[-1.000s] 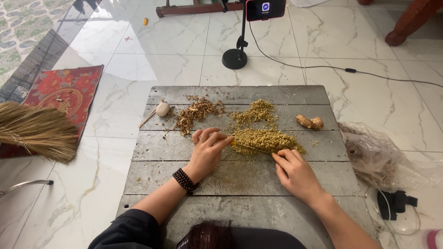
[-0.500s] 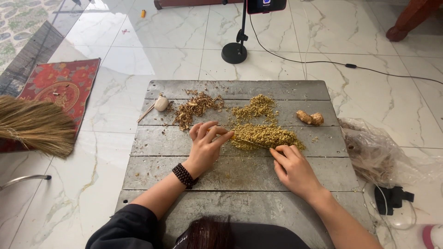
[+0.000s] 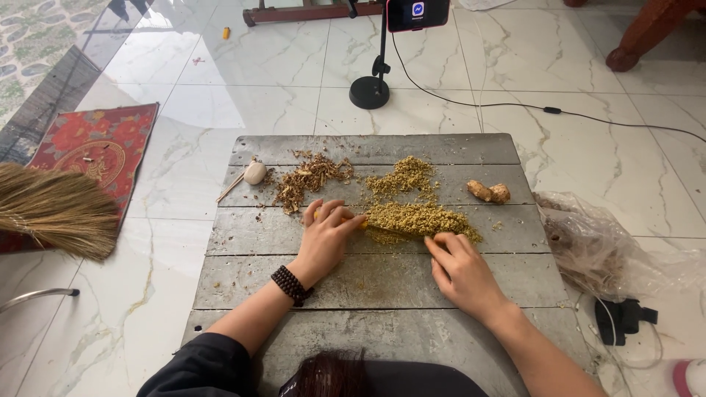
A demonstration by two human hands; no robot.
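Seen from above: a grey wooden tabletop made of planks, on a white marble floor. Near the middle of the tabletop, a long heap of yellow-green dried plant bits, lying across one plank from left to right. Left hand at the left end of this heap, fingers loosely bent and touching the bits, not clamped on anything; black bead bracelet on its wrist. Right hand flat and open at the right end of the heap, fingertips touching its lower edge. Both hands well apart, the heap between them. Toward the far edge, a second smaller yellow-green pile, and left of it a brown pile of shredded dry pieces. Near the far left corner, a small pale round object with a thin stick. Toward the right edge, a piece of pale brown root. On the floor: a straw broom and a red patterned mat to the left, a crumpled clear plastic bag to the right, a phone on a black stand beyond the far edge.
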